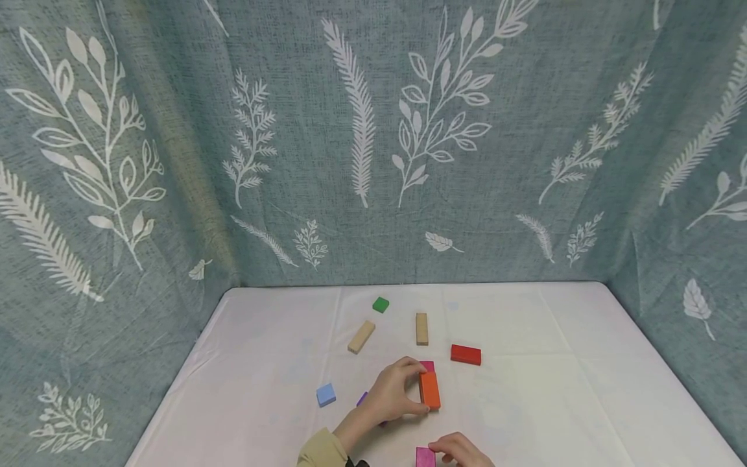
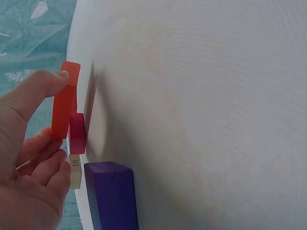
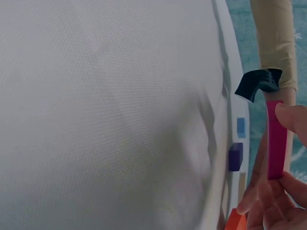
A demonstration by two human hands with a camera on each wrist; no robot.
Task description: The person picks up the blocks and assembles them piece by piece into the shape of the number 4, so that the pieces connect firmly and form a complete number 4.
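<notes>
My left hand (image 1: 417, 389) pinches an orange block (image 1: 430, 390) by its two ends, thumb at the near end and fingers at the far end; in the left wrist view the orange block (image 2: 64, 103) stands on edge between thumb and fingers. A magenta block (image 1: 428, 366) lies just behind it. At the bottom edge my right hand (image 1: 448, 450) holds a second magenta block (image 1: 425, 458), seen upright between the fingers in the right wrist view (image 3: 277, 141). A purple block (image 2: 112, 196) lies by the left wrist.
On the white table (image 1: 583, 389) lie a red block (image 1: 465, 355), two tan blocks (image 1: 361, 336) (image 1: 421, 328), a green cube (image 1: 380, 305) and a blue block (image 1: 325, 394). Leaf-patterned curtains (image 1: 373, 143) close in the back and both sides.
</notes>
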